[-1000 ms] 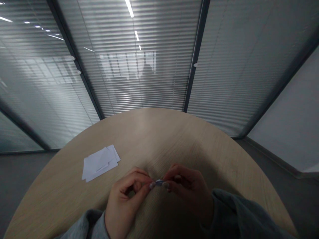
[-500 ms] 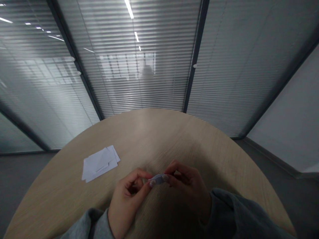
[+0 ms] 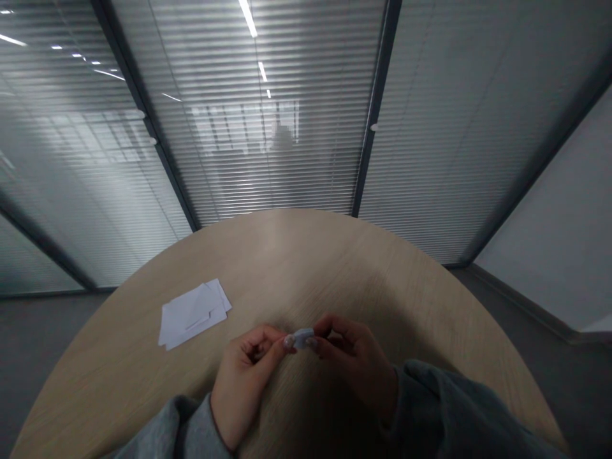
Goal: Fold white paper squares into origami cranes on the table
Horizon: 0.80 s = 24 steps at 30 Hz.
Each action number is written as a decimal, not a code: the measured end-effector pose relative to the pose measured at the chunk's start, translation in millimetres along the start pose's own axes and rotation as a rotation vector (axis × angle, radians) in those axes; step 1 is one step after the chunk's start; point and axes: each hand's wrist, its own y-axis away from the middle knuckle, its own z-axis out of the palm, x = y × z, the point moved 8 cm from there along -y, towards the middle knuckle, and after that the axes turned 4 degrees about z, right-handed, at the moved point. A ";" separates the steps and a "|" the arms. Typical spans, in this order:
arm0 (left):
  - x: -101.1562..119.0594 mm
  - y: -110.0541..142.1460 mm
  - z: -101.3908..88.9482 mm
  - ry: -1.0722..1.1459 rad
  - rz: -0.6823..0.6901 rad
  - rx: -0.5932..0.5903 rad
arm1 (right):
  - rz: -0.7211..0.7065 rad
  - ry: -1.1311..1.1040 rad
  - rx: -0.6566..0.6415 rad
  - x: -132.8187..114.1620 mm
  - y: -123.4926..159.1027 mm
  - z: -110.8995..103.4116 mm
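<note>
A small folded piece of white paper (image 3: pixel 301 337) is held between my two hands, just above the near middle of the table. My left hand (image 3: pixel 249 370) pinches its left end between thumb and index finger. At the right end, my right hand (image 3: pixel 356 357) grips it the same way. My fingertips cover both ends, so its exact folds cannot be made out. Off to the left lie several loose sheets of white paper (image 3: pixel 191 315), overlapping each other flat on the table.
The round wooden table (image 3: pixel 306 255) has a curved far edge. Beyond it stand glass panels with blinds (image 3: pixel 268 172) and dark frames. A white wall (image 3: pixel 559 236) rises at the right. My right arm casts a shadow over the tabletop.
The folded paper has turned in my fingers, from edge-on to showing more of its pale face. Both hands have shifted slightly and stay closed on it. The loose sheets have not moved.
</note>
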 end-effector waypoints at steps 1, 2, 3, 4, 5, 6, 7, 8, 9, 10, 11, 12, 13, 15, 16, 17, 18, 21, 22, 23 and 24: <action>-0.7 -0.6 1.6 0.009 0.006 -0.013 | 0.013 -0.008 -0.004 1.7 -0.9 0.1; -1.4 -1.2 3.1 0.014 0.015 -0.024 | 0.023 -0.019 -0.008 3.3 -2.0 0.0; -2.0 -1.9 4.3 0.011 0.027 -0.032 | 0.031 -0.033 -0.011 4.8 -3.1 -0.1; -3.0 -2.6 5.2 0.001 0.036 -0.037 | 0.036 -0.046 -0.013 6.0 -4.3 -0.3; -4.1 -3.3 5.9 -0.015 0.042 -0.040 | 0.039 -0.055 -0.016 7.0 -5.3 -0.4; -5.4 -4.2 6.0 -0.033 0.044 -0.041 | 0.041 -0.055 -0.020 7.8 -6.2 -0.2; -6.4 -5.0 6.0 -0.049 0.045 -0.041 | 0.041 -0.053 -0.025 8.3 -7.0 0.2; -6.9 -5.8 5.5 -0.060 0.046 -0.038 | 0.039 -0.051 -0.033 8.6 -7.6 0.9; -7.0 -6.5 5.0 -0.066 0.047 -0.035 | 0.035 -0.051 -0.043 8.8 -8.1 1.9; -6.4 -7.1 4.4 -0.068 0.049 -0.032 | 0.029 -0.051 -0.054 9.0 -8.4 3.0; -5.3 -7.6 4.0 -0.069 0.054 -0.030 | 0.023 -0.055 -0.065 9.4 -8.8 4.0; -4.1 -8.0 3.9 -0.068 0.059 -0.029 | 0.017 -0.048 -0.076 9.9 -9.1 5.2; -2.9 -8.2 4.0 -0.066 0.065 -0.030 | 0.015 -0.039 -0.078 10.9 -9.5 5.5; -1.9 -9.0 5.0 -0.065 0.070 -0.036 | 0.018 -0.019 -0.076 13.3 -10.6 5.4; -2.2 -9.7 5.6 -0.067 0.071 -0.040 | 0.017 -0.016 -0.075 14.0 -11.3 5.0; -3.1 -10.6 6.4 -0.073 0.070 -0.046 | 0.015 -0.020 -0.074 14.4 -12.2 4.5; -4.5 -11.8 7.2 -0.081 0.067 -0.054 | 0.010 -0.029 -0.073 14.5 -13.2 3.9; -8.5 -15.7 9.3 -0.095 0.064 -0.085 | -0.001 -0.065 -0.058 14.6 -17.2 0.2; -8.9 -16.6 10.0 -0.084 0.069 -0.096 | 0.000 -0.076 -0.050 15.2 -18.6 -1.3; -9.4 -17.1 10.5 -0.068 0.070 -0.105 | 0.005 -0.088 -0.041 16.1 -19.9 -2.7; -10.6 -17.3 10.6 -0.051 0.061 -0.111 | 0.014 -0.102 -0.033 17.5 -21.0 -3.8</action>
